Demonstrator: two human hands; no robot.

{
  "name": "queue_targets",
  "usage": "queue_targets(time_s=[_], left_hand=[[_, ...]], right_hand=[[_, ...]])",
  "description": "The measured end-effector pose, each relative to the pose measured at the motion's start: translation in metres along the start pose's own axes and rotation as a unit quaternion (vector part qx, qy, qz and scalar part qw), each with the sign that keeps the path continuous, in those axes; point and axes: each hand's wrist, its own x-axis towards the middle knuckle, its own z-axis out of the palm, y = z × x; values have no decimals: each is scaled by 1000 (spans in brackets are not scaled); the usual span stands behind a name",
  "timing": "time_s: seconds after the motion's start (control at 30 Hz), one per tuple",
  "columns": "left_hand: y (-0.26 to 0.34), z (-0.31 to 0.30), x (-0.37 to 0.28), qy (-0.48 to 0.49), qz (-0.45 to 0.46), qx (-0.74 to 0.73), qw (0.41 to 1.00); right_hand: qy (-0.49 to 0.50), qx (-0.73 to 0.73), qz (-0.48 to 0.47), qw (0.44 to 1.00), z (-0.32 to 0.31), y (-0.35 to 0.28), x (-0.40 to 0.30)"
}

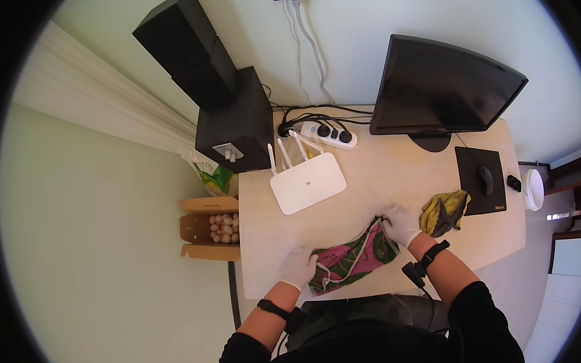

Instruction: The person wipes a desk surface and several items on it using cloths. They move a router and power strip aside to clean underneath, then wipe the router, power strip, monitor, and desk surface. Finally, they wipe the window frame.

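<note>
A pink and green patterned cloth (354,256) with pale edging stretches between my two hands over the front part of the wooden desk (373,178). My left hand (298,267), in a white glove, grips its left end. The upper right end is pinched in my right hand (400,224), also gloved in white. Just right of that hand lies a crumpled yellow and grey cloth (444,212). Both wrists wear black straps. The undersides of my fingers are hidden.
Behind the cloth are a white router (308,183) and a power strip (330,135) with cables. Black speakers (234,120) stand back left, a monitor (444,84) back right. A mouse (485,180) rests on its pad (465,174). Left of the desk, a cardboard box (193,228) holds eggs (224,228).
</note>
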Motion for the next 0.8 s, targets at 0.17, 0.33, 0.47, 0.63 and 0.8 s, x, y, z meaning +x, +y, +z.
queue_targets(time_s=[0.17,0.33,0.47,0.63,0.8], left_hand=[[-9,-13,24,-89,-12,221,971],[-24,-23,17,69,-150,137,977],[-4,-14,-3,-5,90,35,995],[23,2,-18,-53,183,184,964],[12,-14,-21,-75,95,75,990]], right_hand=[[17,-44,-61,997,11,-10,-16],[11,-15,16,1000,11,-2,-17],[40,-7,-18,999,11,1,-16],[37,-18,-16,999,4,3,-14],[-63,95,72,991,-11,13,-15]])
